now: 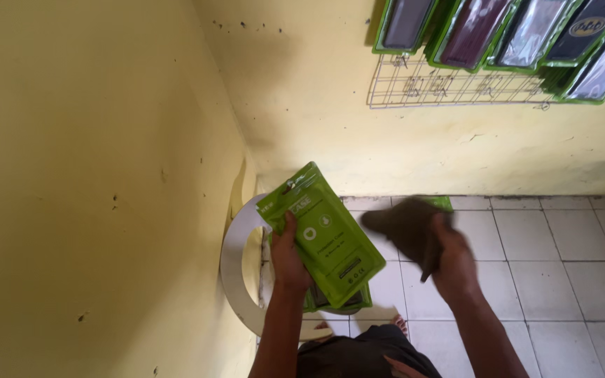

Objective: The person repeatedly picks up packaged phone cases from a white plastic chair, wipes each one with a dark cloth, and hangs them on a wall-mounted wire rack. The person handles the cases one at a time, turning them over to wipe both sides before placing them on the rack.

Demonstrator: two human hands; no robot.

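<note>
Tiled floor (554, 280); two green packets (325, 234)

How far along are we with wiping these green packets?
Done: cannot tell; no finished pile is separable. In hand: the left hand holds a stack of green packets, the right hand a dark cloth beside them. Left: more packets hang on the wall rack.
</note>
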